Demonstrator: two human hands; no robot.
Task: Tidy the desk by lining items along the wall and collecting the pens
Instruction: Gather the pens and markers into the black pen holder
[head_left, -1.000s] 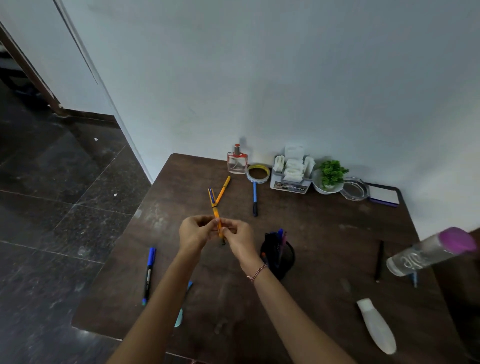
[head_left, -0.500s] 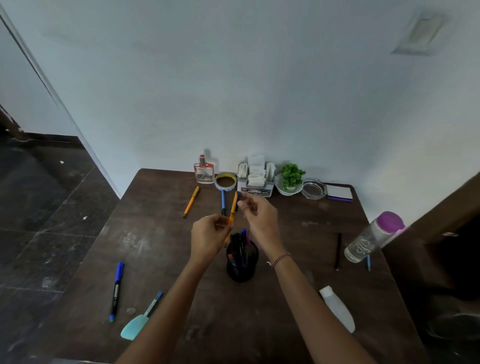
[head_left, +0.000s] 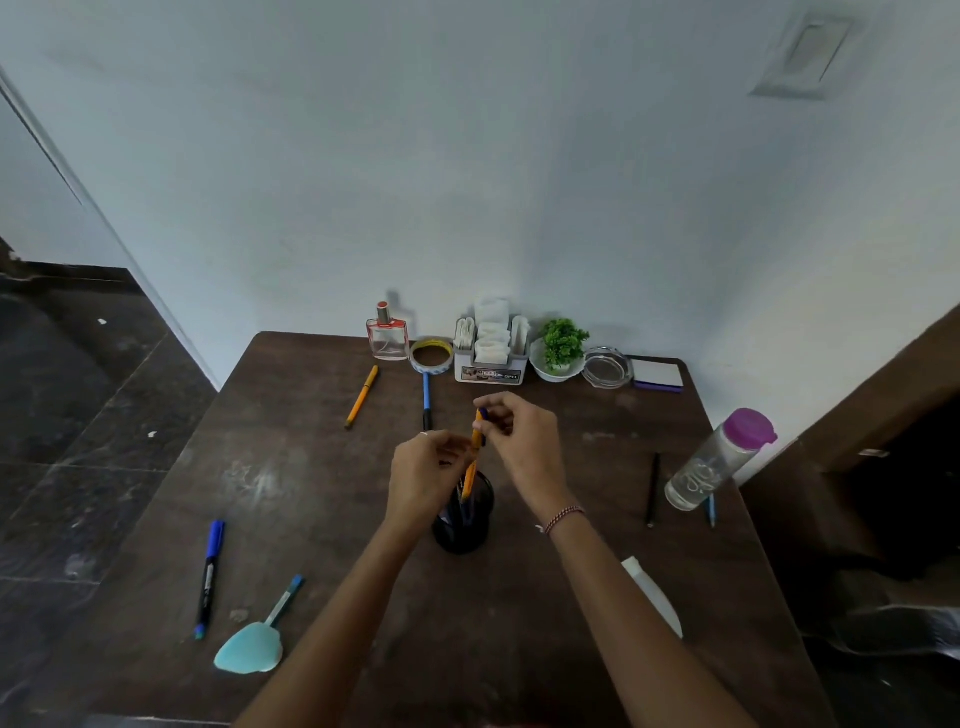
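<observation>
Dim, soft even light; faint shadows on wall (head_left: 519, 182); wide-angle bending at edges; slight overall blur.

Head view looks forward and down — desk (head_left: 322, 467) near, edges perhaps warped.

Two forearms (head_left: 332, 613) rise from the lower edge of the view, both bare along all the length that shows, with no cloth on them. The right hand (head_left: 519, 447) has a thin bracelet (head_left: 563, 518) just below it at the wrist, a braided thread of red and pale strands, worn snug, with a short loose end sticking out on the inner side. The left hand (head_left: 426, 478) bears a slim, pale, metallic-looking ring (head_left: 423, 434) on one finger; which finger cannot be told.
</observation>
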